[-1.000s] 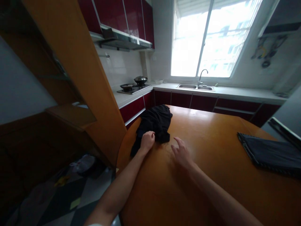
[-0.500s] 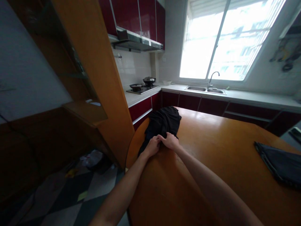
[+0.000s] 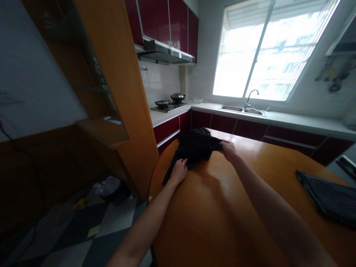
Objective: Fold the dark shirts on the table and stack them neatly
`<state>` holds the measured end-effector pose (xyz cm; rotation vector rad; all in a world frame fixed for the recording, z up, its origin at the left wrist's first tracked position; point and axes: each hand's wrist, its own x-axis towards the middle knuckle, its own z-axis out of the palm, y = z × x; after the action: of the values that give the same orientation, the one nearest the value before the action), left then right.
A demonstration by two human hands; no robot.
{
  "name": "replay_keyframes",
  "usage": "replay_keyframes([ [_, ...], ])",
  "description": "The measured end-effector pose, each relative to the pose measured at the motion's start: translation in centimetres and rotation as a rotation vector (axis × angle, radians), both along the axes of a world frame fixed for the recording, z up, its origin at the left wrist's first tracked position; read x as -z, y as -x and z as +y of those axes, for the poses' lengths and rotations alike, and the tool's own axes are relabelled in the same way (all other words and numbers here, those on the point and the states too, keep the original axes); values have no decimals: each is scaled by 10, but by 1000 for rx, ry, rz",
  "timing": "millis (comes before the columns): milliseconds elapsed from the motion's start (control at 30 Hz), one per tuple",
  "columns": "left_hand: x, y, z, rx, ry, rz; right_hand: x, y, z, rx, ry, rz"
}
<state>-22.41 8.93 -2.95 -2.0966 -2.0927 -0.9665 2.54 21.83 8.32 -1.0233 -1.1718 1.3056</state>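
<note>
A crumpled black garment [image 3: 193, 146] lies at the far left part of the wooden table [image 3: 250, 207]; its exact kind is hidden by the folds. My left hand [image 3: 179, 171] is closed on its near edge, low against the tabletop. Further right, my right hand [image 3: 229, 151] pinches a corner of the same cloth and holds it stretched out to the right, a little above the table. The cloth between the two hands hangs in loose folds.
A folded dark garment [image 3: 328, 196] lies on the table's right side. Left of the table stands a wooden cabinet [image 3: 139, 133], with a bag-lined bin [image 3: 111, 189] on the floor. Beyond are a stove with pans [image 3: 169, 106] and a sink [image 3: 233, 108].
My right hand has moved right and slightly away, pulling a corner of the black garment out sideways. My left hand stays at the near edge; the hands are now apart.
</note>
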Motion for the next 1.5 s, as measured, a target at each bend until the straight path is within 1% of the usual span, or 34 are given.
replay_keyframes([
  [67,0,0,1,-12,1,11,-15,-32,8,98,12,74],
  [133,-1,0,2,-14,-2,20,-26,-71,12,184,20,128],
  [200,0,0,4,-15,-7,26,-28,-113,8,259,33,198],
  [233,1,1,5,-17,-10,28,-25,-134,3,299,52,262],
  [300,3,2,7,-19,-21,30,-12,-174,-15,357,72,316],
  [367,5,4,9,-16,-33,31,11,-208,-41,396,91,316],
  [433,6,5,11,-11,-45,30,37,-232,-73,419,117,253],
  [500,5,5,11,-6,-61,29,63,-247,-105,432,132,152],
  [567,1,0,10,5,-84,30,84,-252,-134,430,122,32],
  [633,-3,-10,7,39,-108,38,97,-251,-155,403,102,-87],
  [700,-6,-28,2,101,-116,57,105,-244,-169,357,77,-160],
  [833,-7,-76,-14,287,-74,83,109,-223,-185,319,-15,-197],
  [933,-6,-111,-29,424,-7,88,112,-209,-191,298,-56,-214],
  [1000,-6,-131,-35,469,34,89,116,-205,-193,285,-30,-197],
  [1067,-7,-149,-37,483,60,83,120,-204,-193,301,19,-170],
  [1133,-7,-168,-33,471,69,95,121,-206,-192,357,44,-152],
  [1267,-9,-205,-13,420,91,162,117,-216,-188,497,-4,-109],
  [1333,-9,-221,-4,480,103,177,116,-221,-187,535,-3,-83],
  [1400,-7,-235,1,583,101,169,115,-224,-186,560,16,-59],
  [1433,-6,-240,3,623,101,142,115,-225,-186,571,17,-50],
  [1500,-3,-248,4,656,110,48,116,-227,-184,592,-8,-50],
])
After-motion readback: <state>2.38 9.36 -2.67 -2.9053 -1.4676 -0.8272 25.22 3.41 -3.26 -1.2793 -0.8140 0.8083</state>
